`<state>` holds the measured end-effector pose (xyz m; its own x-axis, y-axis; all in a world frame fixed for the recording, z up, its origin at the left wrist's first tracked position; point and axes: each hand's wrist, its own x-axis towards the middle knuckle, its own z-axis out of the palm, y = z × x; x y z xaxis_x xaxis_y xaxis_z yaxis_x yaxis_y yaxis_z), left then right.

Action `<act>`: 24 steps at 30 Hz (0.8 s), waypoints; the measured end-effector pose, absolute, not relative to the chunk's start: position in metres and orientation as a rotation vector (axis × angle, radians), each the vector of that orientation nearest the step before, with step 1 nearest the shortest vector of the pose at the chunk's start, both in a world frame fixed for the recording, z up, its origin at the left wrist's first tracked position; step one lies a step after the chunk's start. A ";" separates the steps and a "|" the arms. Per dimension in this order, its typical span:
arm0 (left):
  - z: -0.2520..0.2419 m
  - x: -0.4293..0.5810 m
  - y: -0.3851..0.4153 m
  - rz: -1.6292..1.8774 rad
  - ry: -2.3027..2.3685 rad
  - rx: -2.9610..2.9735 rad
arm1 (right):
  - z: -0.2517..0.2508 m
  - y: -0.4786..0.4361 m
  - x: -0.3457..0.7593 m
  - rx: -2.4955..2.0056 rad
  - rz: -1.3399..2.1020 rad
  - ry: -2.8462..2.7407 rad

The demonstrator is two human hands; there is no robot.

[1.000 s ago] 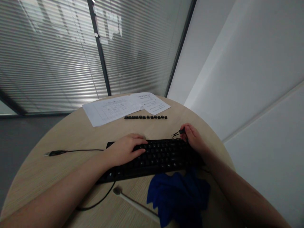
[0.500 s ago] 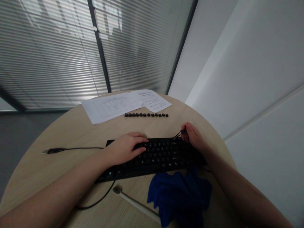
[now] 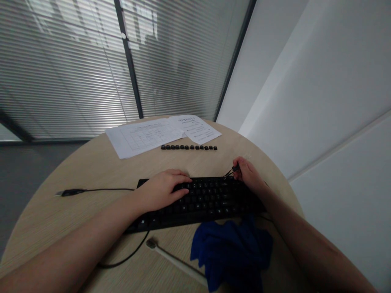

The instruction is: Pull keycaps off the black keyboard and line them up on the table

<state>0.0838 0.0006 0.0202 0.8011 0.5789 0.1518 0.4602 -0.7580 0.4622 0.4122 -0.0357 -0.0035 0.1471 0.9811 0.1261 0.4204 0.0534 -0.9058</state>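
Observation:
A black keyboard (image 3: pixel 195 203) lies on the round wooden table in front of me. My left hand (image 3: pixel 165 188) rests flat across its left part, with thumb and fingers apart on the keys. Over the keyboard's far right corner, my right hand (image 3: pixel 247 175) is closed around the dark handle of a wire keycap puller (image 3: pixel 229 173). The puller's thin wire prongs point down and left at the top row of keys; whether they grip a key cannot be made out. Beyond the keyboard, several loose black keycaps (image 3: pixel 187 147) stand in a row.
Printed paper sheets (image 3: pixel 137 138) lie at the table's far side. A blue cloth (image 3: pixel 232 252) is bunched at the near edge, partly over a brush (image 3: pixel 177 261) with a pale handle. The cable's USB plug (image 3: pixel 71 192) lies at the left. Blinds and a white wall stand behind.
Both hands stay nearly where they were. The puller's handle has tilted slightly in my right hand. The whole view has shifted a little.

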 end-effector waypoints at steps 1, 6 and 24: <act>0.020 0.084 0.001 0.402 0.779 2.583 | -0.003 -0.036 0.412 -1.518 0.787 -1.413; 0.021 0.084 0.001 0.403 0.781 2.584 | -0.004 -0.035 0.413 -1.515 0.824 -1.395; 0.021 0.083 0.000 0.397 0.795 2.575 | -0.019 -0.045 0.411 -1.483 0.500 -1.624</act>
<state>0.0831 0.0002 0.0210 0.7964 0.5869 0.1458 0.4687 -0.7513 0.4646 0.4111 -0.0454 -0.0189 0.0737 0.9446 0.3197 0.6013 0.2137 -0.7699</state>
